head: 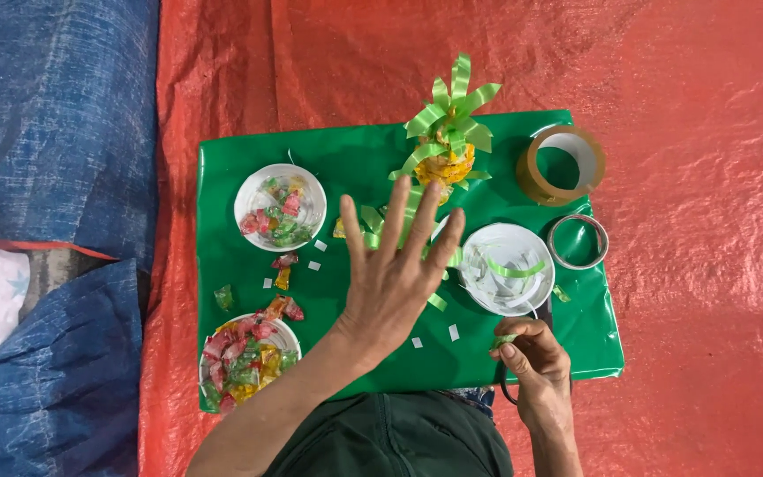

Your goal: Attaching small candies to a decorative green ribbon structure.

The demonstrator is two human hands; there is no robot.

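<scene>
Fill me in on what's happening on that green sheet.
A person sits at a green sheet making a candy ornament topped with green ribbon loops. The left hand hovers open, fingers spread, over ribbon scraps. The right hand pinches a green ribbon piece beside black-handled scissors. Two bowls hold wrapped candies, a third holds ribbon strips, and two tape rolls lie on the right.
</scene>
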